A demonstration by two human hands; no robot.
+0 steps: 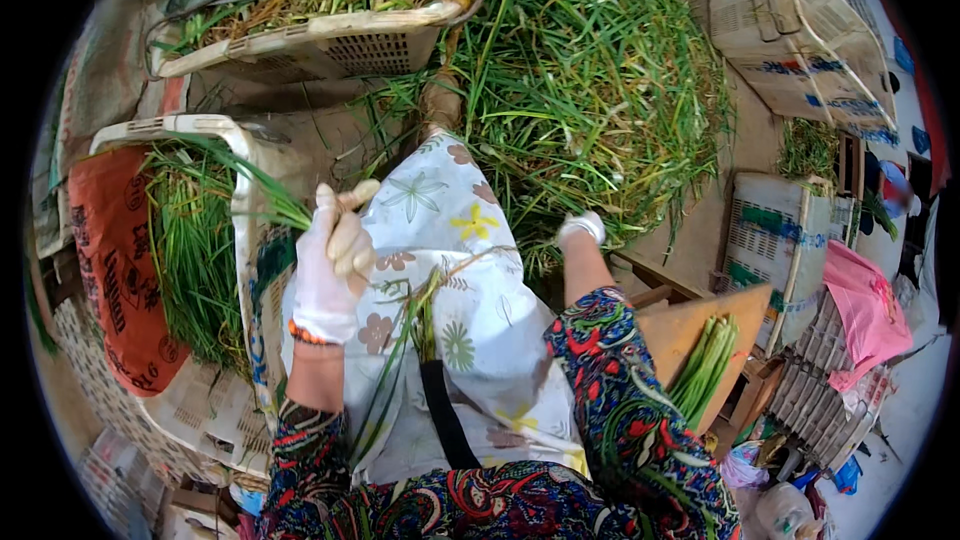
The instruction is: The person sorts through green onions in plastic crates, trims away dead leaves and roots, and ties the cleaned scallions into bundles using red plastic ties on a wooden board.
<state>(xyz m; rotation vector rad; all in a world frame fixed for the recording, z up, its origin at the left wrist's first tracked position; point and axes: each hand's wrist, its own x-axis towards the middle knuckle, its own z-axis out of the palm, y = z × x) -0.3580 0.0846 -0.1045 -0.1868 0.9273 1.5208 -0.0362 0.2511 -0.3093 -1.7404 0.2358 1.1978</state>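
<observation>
In my white-gloved left hand (338, 258), raised over my lap on the left, the fingers are closed round a small bunch of long green chive-like stalks (270, 195). Their leafy ends point up and left toward the crate. My right hand (582, 230), also in a white glove, reaches to the near edge of a large heap of loose green leaves (600, 90); its fingers are hidden. A few more stalks (425, 320) lie across my flowered white apron (470, 215). On a tilted wooden board (740, 325) by my right forearm rests a neat bundle of green stalks (706, 365).
To the left stands a white plastic crate (243, 190) of greens with an orange-red bag (120, 280). Another crate of stalks (370, 20) is at the far left. On the right are more crates (800, 60), a pink bag (862, 310) and grey slatted stacks (825, 390).
</observation>
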